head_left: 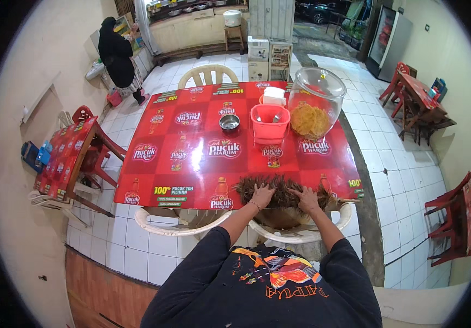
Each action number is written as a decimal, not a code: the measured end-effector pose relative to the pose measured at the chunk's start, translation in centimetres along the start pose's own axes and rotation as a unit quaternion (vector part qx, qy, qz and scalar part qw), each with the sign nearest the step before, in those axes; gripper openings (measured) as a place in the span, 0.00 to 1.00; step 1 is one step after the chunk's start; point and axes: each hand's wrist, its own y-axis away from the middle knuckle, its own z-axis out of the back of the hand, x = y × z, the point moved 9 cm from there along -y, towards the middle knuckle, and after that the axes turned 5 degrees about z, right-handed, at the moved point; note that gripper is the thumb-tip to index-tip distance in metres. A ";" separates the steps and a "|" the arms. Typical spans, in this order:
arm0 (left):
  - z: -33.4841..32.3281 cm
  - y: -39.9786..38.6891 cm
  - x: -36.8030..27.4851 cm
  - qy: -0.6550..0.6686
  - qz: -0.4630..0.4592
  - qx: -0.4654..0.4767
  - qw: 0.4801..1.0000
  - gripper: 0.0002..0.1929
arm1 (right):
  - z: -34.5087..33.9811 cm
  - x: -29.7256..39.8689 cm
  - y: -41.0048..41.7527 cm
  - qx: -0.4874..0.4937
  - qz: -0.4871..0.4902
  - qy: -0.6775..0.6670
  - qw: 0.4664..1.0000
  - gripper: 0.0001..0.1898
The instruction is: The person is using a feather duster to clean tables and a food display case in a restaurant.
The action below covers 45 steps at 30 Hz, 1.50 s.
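Observation:
A brown feather duster [280, 190] lies along the near edge of the red-covered table [202, 180], its thin handle pointing right. My left hand [262, 196] rests on the feathers towards their left part, fingers spread. Further right, my right hand [308, 199] also touches the feathers, with a finger pointing left across them. Whether the fingers grip any feathers cannot be told. Beyond the hands stand a pink plastic bucket [270, 125] with cutlery in it, a small metal bowl [229, 123], white tissues [274, 95] and a clear lidded jar [319, 98] holding yellow-orange crackers.
Two pale plastic chairs [184, 232] stand against the near table edge, another [208, 74] at the far side. A person in black [116, 57] stands at the far left. Smaller tables with red chairs are at the left [71, 143] and right [418, 88].

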 end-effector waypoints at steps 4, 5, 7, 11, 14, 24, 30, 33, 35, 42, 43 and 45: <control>-0.2 -0.1 0.1 0.000 0.012 0.003 1.000 0.19 | 0.7 0.5 0.3 -0.003 0.006 -0.003 1.000 0.36; -0.2 -0.1 0.1 -0.004 0.012 -0.004 1.000 0.19 | 1.0 0.5 0.4 -0.014 0.007 -0.003 1.000 0.35; -0.4 -0.1 0.0 -0.007 0.012 -0.008 1.000 0.18 | 1.1 0.5 0.5 -0.022 0.008 -0.004 1.000 0.35; 0.5 -0.4 -0.3 -0.005 0.019 -0.022 1.000 0.18 | 1.3 0.3 0.3 -0.026 0.030 -0.004 0.999 0.36; 1.1 -0.7 -0.9 0.014 0.040 0.001 0.999 0.18 | 1.5 -0.1 0.0 -0.018 0.064 -0.013 0.998 0.36; 0.8 -2.9 -1.7 0.018 0.155 -0.037 0.987 0.13 | 2.0 -2.1 -1.1 -0.024 0.155 0.008 0.988 0.38; 0.3 -4.5 -4.5 -0.017 0.225 -0.033 0.974 0.12 | 2.6 -5.5 -1.1 -0.042 0.191 -0.017 0.981 0.35; 0.6 -5.0 -5.6 0.003 0.251 -0.009 0.968 0.11 | 2.6 -6.8 -1.1 -0.039 0.202 -0.006 0.979 0.34; 0.4 -5.6 -6.5 0.003 0.254 -0.014 0.967 0.11 | 2.4 -8.0 -1.1 -0.036 0.193 -0.003 0.980 0.36; 0.2 -7.4 -10.0 0.011 0.247 -0.029 0.968 0.11 | 2.7 -11.7 0.6 -0.071 0.162 -0.021 0.984 0.39; -0.1 -7.9 -10.4 0.011 0.246 -0.029 0.969 0.11 | 2.7 -12.3 0.9 -0.071 0.156 -0.028 0.985 0.39; -0.2 -8.5 -11.2 0.001 0.242 -0.044 0.969 0.12 | 2.8 -13.0 1.4 -0.071 0.149 -0.035 0.986 0.38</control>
